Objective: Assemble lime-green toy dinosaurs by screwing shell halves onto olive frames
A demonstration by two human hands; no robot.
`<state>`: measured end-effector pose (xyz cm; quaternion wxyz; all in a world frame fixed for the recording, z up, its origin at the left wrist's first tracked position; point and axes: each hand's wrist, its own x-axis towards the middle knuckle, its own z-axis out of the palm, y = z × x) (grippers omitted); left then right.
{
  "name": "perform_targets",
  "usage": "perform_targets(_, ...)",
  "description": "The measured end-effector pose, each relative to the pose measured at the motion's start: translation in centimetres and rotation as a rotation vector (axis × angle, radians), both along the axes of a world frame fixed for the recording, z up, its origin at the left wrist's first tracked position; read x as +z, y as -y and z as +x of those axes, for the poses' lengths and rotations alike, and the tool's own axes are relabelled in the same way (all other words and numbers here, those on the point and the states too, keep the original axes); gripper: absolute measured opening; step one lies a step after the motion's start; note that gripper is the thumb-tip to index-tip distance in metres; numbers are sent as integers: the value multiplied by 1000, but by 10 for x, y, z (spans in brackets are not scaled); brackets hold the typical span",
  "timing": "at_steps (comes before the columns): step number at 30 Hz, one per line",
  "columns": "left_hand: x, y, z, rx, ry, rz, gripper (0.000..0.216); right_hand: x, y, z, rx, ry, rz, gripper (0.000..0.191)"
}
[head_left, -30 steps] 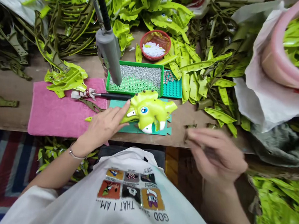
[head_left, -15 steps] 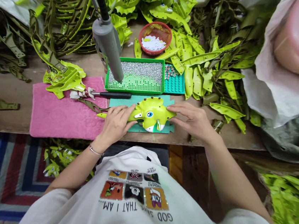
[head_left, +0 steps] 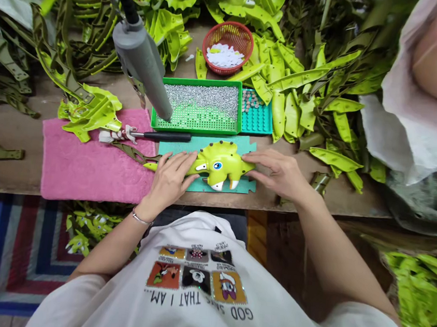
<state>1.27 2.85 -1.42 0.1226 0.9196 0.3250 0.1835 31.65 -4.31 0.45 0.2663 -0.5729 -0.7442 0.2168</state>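
Note:
A lime-green toy dinosaur (head_left: 224, 163) lies on its side on a teal mat (head_left: 248, 186), its blue eye and white-tipped parts facing up. My left hand (head_left: 172, 174) is wrapped over the toy's left portion, and the toy's thin pointed end sticks out past the fingers. At the other end, my right hand (head_left: 278, 172) has its fingers and thumb closed round the toy's right tip. What lies under both palms is hidden. Just beyond the left hand rests a black-handled tool (head_left: 170, 136) with cloth tied round its shaft.
A grey electric screwdriver (head_left: 142, 67) hangs over a green tray (head_left: 194, 129) of screws. Beside it are a teal tray (head_left: 256, 119) with small round pieces and a red basket (head_left: 230, 32) of white parts. A pink towel (head_left: 92, 171) lies left; lime-green shells (head_left: 287, 103) are heaped behind.
The view has shifted slightly, so the hanging screwdriver appears further left. The toy's lower right white-tipped part showed a green gap and now looks whole. Both hands keep their hold.

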Motion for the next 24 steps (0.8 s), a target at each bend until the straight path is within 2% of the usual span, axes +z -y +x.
perform_targets(6, -5, 2, 3, 13, 40, -9, 50, -3, 0, 0, -15, 7, -11, 25)
perform_targets(10, -8, 4, 5, 8, 90, -15, 44, -3, 0, -1, -28, -6, -16, 25)
perform_targets(14, -14, 3, 4, 1, 104, -55, 42, -1, 2, -4, -89, -95, -58, 25)
perform_targets(16, -16, 2, 3, -8, 108, -39, 42, -2, 3, -7, -167, -210, -144, 32)
perform_targets(19, -18, 0, 2, -30, 122, -5, 42, -8, 2, -14, -364, -521, -372, 51)
perform_targets(22, -20, -1, 2, -37, 118, -6, 42, -15, -2, -22, -493, -822, -563, 55)
perform_targets(24, -21, 0, 2, -37, 107, -20, 43, -19, -6, -26, -534, -906, -616, 56)
